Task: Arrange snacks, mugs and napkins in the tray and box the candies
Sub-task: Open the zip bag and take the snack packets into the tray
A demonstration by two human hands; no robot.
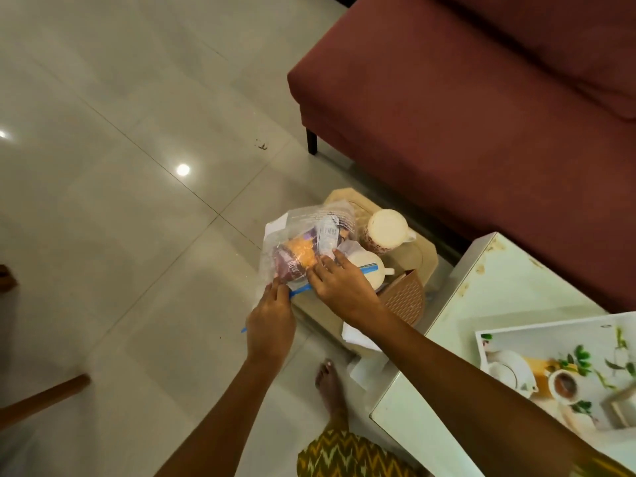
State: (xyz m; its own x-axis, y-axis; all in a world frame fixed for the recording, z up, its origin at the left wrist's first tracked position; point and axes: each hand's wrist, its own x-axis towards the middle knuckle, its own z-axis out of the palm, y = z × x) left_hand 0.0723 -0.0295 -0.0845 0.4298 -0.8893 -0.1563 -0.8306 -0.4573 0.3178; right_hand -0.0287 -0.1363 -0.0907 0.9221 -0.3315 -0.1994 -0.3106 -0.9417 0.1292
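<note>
Closest in, two bare forearms reach out from six o'clock. The left hand (272, 321) pinches the blue zip edge of the clear snack bag (303, 242); the right hand (340, 287) lies on it, fingers straight and pressing. The bag rests on a beige stand (426, 256) just past centre. At its three o'clock stand the far mug (387, 228) and the near mug (366, 270), with a woven brown box (406, 294) at five. The printed tray (550, 356) sits on the white table (481, 287) at four o'clock.

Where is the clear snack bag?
Head view, centre: the clear plastic snack bag is touched by left hand and right hand, just left of the tall cream mug.
</note>
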